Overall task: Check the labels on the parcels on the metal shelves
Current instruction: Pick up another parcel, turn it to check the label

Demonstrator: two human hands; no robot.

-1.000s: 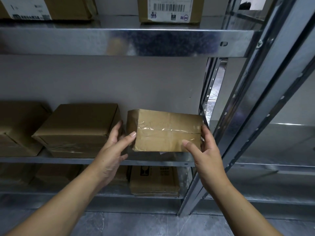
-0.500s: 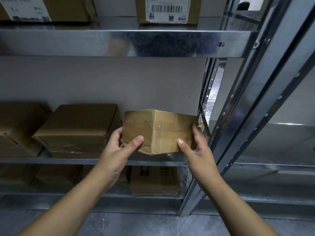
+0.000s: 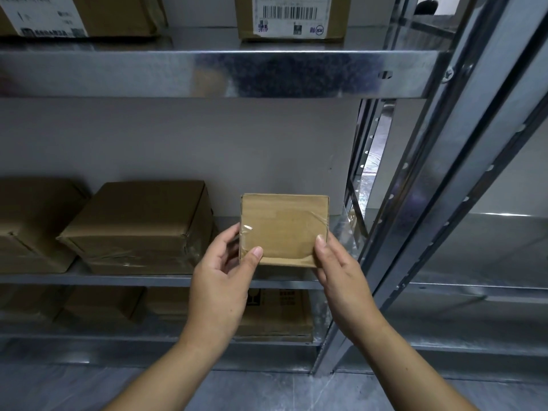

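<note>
A small brown cardboard parcel (image 3: pixel 284 229) wrapped in clear tape is held up in front of the middle shelf (image 3: pixel 148 279). My left hand (image 3: pixel 222 280) grips its lower left corner, thumb on the front face. My right hand (image 3: pixel 341 274) grips its lower right edge. The face turned to me is plain cardboard with tape and carries no label. On the top shelf (image 3: pixel 207 72) stands a parcel with a white barcode label (image 3: pixel 292 16), and another labelled parcel (image 3: pixel 44 16) sits at the far left.
Two larger brown parcels (image 3: pixel 139 226) (image 3: pixel 32 223) rest on the middle shelf to the left. More boxes (image 3: pixel 275 315) lie on the lower shelf. A metal upright (image 3: pixel 415 232) stands close on the right, with another shelf bay beyond it.
The parcel has been turned in both hands from lying long side on to showing a squarer taped face, and has lifted off the shelf. My hands moved closer together.
</note>
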